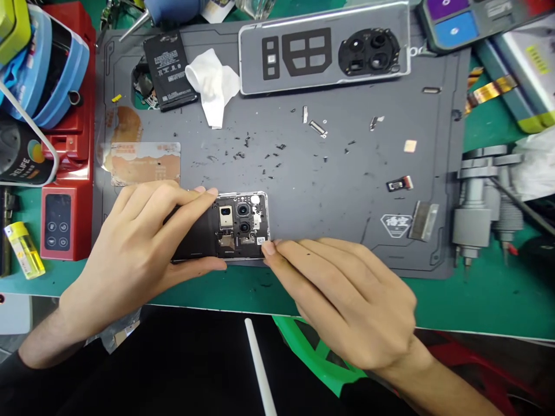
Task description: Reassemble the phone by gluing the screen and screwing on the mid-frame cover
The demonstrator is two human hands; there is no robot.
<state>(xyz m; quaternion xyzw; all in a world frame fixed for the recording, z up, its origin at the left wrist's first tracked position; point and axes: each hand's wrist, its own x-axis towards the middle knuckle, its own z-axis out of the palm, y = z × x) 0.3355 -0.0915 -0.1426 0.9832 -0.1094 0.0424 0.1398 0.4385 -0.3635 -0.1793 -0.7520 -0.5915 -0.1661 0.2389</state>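
An opened smartphone [236, 222] lies near the front edge of the grey work mat [312, 190], its cameras and inner parts facing up. My left hand [143, 234] is wrapped over the phone's left part, thumb along the near edge and fingers on the far edge. At the phone's near right corner, the fingertips of my right hand [347, 294] are pinched together, touching the frame; whether they hold a small piece is hidden. Behind lies a detached back cover [303, 81] with a camera ring. A black battery [170, 70] and a crumpled white cloth [213, 84] lie to its left.
Tiny screws and black scraps [247, 141] are scattered over the mat. A red device [67, 214] and a yellow lighter [25, 249] stand left. Grey metal tools [474, 202] lie right, near a small metal blade [424, 221]. A green chair [312, 364] is below the table edge.
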